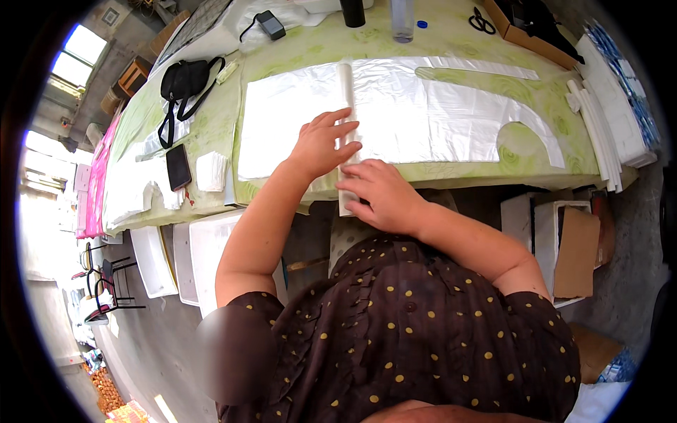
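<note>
A thin clear plastic sheet (423,113), cut like a sleeveless apron, lies flat across the green patterned table (211,134). A narrow folded plastic strip (345,92) runs from the far side toward the table's near edge. My left hand (321,144) rests flat on the sheet with fingers spread, fingertips touching the strip. My right hand (377,194) presses the near end of the strip at the table edge, fingers bent over it.
A black phone (178,167) and small white packets (210,171) lie at left, with a black pouch (185,79) behind them. Scissors (482,21), a clear bottle (403,20) and a cardboard box (525,34) are at the back. White stacked sheets (599,127) line the right edge. White bins (204,254) stand below.
</note>
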Available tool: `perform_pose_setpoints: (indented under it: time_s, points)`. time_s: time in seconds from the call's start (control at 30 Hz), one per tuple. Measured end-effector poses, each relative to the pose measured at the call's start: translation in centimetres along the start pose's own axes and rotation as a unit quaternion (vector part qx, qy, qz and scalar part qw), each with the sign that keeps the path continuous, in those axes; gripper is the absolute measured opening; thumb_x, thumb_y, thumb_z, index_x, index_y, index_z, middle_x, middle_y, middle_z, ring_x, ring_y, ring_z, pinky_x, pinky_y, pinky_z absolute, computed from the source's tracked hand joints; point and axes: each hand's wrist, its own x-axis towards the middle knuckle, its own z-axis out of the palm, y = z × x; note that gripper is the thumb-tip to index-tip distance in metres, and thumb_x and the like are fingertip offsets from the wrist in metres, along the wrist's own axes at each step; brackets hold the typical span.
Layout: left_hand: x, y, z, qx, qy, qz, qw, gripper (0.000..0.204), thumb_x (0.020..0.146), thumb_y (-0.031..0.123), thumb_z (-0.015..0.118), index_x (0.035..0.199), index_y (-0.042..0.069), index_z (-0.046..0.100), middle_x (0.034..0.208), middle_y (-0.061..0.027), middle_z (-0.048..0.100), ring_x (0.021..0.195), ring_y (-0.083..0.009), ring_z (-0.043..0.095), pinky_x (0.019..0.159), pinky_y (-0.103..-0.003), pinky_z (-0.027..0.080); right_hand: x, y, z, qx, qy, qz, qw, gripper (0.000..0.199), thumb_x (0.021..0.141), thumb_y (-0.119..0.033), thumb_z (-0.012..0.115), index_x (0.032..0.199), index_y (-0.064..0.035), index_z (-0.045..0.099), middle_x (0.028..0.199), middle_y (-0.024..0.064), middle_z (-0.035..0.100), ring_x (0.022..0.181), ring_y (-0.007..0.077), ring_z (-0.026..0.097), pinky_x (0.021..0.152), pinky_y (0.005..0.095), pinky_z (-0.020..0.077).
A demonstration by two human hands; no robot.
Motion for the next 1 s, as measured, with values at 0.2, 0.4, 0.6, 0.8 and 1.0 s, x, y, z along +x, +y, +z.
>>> perform_pose_setpoints:
  time_s: [0.2,0.4,0.6,0.8,1.0]
  points:
    - [-3.3,-0.9,-3.3,0.112,0.148,-0.128,0.974,0.032,0.082,0.012,0.065,0.114,0.013,0.072,0.141,-0.0123,0.056,0.131,-0.0342,0.050,0.110,-0.044,0.040,-5.4,1.1,-0.7,0.095,0.020,0.041,0.994,0.023,0.082,-0.012,0.072,0.104,-0.0086,0.072,0.117,0.0104,0.065,0.111,0.0322,0.057,0.098,0.0423,0.0461]
    - [-6.0,-1.9,-1.4,0.135,-0.013,-0.142,0.981,0.053,0.089,0.017,0.059,0.140,0.007,0.052,0.149,-0.0145,0.048,0.141,-0.0320,0.041,0.116,-0.044,0.032,-6.5,1.3,-0.4,0.118,0.011,0.021,0.993,0.021,0.082,-0.010,0.071,0.103,-0.0081,0.072,0.111,0.0100,0.067,0.105,0.0307,0.060,0.095,0.0406,0.0480]
    - [-7.0,-6.4,-4.6,0.115,0.074,-0.336,0.932,0.070,0.092,0.027,0.057,0.155,0.009,0.032,0.158,-0.0191,0.032,0.144,-0.0379,0.033,0.120,-0.043,0.027,-7.9,1.7,-0.4,0.101,0.052,0.049,0.992,0.019,0.082,-0.010,0.071,0.101,-0.0081,0.072,0.109,0.0090,0.068,0.104,0.0299,0.061,0.092,0.0402,0.0497]
    - [-5.9,-6.8,-5.6,0.155,-0.038,-0.493,0.855,0.096,0.083,0.052,0.070,0.158,0.012,0.025,0.159,-0.0206,0.032,0.145,-0.0357,0.033,0.118,-0.044,0.030,-7.8,1.3,-0.8,0.121,0.029,0.027,0.992,0.018,0.082,-0.009,0.070,0.100,-0.0078,0.072,0.109,0.0083,0.069,0.104,0.0303,0.061,0.093,0.0400,0.0499]
    - [-8.3,-10.1,-6.6,0.047,0.021,-0.471,0.880,0.086,0.087,0.043,0.068,0.155,0.007,0.030,0.135,-0.0216,0.059,0.118,-0.0352,0.061,0.102,-0.042,0.047,-8.5,1.2,-1.1,0.109,0.056,0.031,0.992,0.018,0.082,-0.008,0.070,0.100,-0.0068,0.071,0.108,0.0095,0.069,0.104,0.0311,0.062,0.094,0.0404,0.0499]
